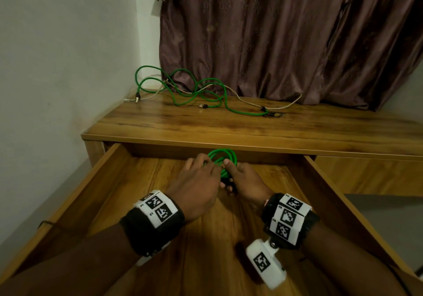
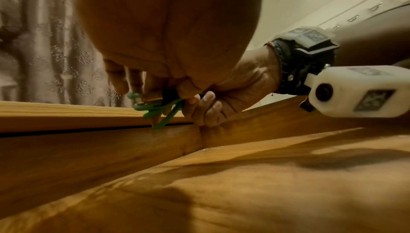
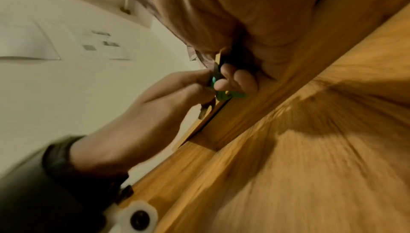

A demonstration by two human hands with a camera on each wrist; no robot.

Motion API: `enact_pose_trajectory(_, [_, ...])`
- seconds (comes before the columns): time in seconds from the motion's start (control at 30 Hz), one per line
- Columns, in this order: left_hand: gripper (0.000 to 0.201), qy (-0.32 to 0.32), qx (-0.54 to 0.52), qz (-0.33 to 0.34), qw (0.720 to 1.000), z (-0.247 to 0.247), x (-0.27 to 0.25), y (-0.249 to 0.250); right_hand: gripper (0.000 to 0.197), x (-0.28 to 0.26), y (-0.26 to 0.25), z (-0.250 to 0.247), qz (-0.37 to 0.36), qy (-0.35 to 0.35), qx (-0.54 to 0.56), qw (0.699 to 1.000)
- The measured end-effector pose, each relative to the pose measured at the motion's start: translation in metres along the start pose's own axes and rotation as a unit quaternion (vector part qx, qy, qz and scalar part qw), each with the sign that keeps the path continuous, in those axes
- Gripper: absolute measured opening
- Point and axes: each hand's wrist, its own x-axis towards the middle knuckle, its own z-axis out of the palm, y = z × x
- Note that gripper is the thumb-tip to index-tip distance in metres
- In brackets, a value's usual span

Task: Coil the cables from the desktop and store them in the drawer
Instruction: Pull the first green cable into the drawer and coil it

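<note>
A coiled green cable (image 1: 225, 157) hangs over the open wooden drawer (image 1: 119, 158), near its back. My left hand (image 1: 199, 172) and my right hand (image 1: 240, 176) both grip the coil from either side; the thumb of the right hand lies against the loops. The left wrist view shows green strands (image 2: 159, 110) pinched between the fingers of both hands. In the right wrist view a green bit (image 3: 224, 94) shows between blurred fingers. A loose green cable (image 1: 194, 92) and a thin white cable (image 1: 251, 103) lie tangled on the desktop (image 1: 229, 124).
A brown curtain (image 1: 286, 32) hangs behind the desk. A white wall (image 1: 57, 55) stands to the left. The drawer's bare wooden floor (image 1: 217, 238) lies below my wrists, between its two side walls.
</note>
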Motion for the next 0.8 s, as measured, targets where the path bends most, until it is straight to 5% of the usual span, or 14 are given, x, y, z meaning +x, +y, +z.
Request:
enact_pose_trajectory(0.33, [0.054, -0.126, -0.052, 0.057, 0.989, 0.007, -0.002, -0.025, 0.052, -0.011, -0.015, -0.009, -0.064, -0.050, -0.147, 0.986])
enact_pose_trajectory(0.57, [0.031, -0.103, -0.154, 0.096, 0.978, 0.011, 0.003, -0.027, 0.066, -0.003, -0.017, -0.024, -0.066, 0.102, -0.216, 0.969])
enact_pose_trajectory(0.73, [0.036, -0.077, -0.324, 0.102, 0.937, 0.008, 0.001, -0.022, 0.062, -0.004, -0.022, -0.033, -0.091, 0.137, -0.159, 0.973])
enact_pose_trajectory(0.8, [0.037, -0.051, -0.470, 0.053, 0.880, 0.005, -0.001, -0.024, 0.069, -0.007, -0.025, -0.033, -0.099, 0.150, -0.102, 0.978])
